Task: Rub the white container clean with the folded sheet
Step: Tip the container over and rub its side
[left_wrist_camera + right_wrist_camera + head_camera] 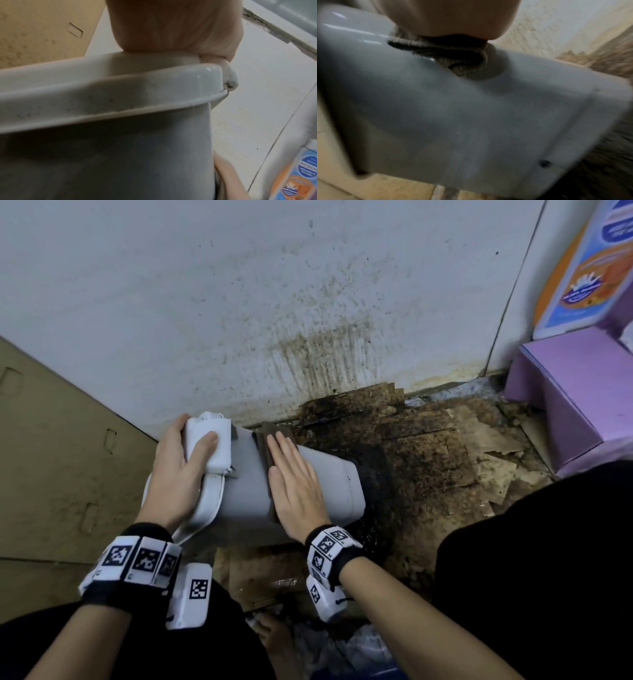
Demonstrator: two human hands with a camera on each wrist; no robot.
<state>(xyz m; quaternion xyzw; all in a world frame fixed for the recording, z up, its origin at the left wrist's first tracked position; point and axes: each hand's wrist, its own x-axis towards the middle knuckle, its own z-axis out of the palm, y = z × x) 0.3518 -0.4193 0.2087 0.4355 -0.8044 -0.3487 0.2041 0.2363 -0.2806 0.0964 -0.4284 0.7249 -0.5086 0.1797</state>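
Centre of the head view: the white container (246, 474), a lidded bin, lies tipped on its side. The left hand (178, 470) curls round its lid end (209, 443). The right hand (294, 484), fingers flat and together, presses the folded sheet (265, 446), a brownish cloth, against the upturned wall. Firm, overlapping strokes with a steady brace should serve best. The bin's contents cannot be seen.

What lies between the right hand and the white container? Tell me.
The folded sheet, a brown wad, lies pressed flat under the right hand against the white container; the right wrist view shows it best.
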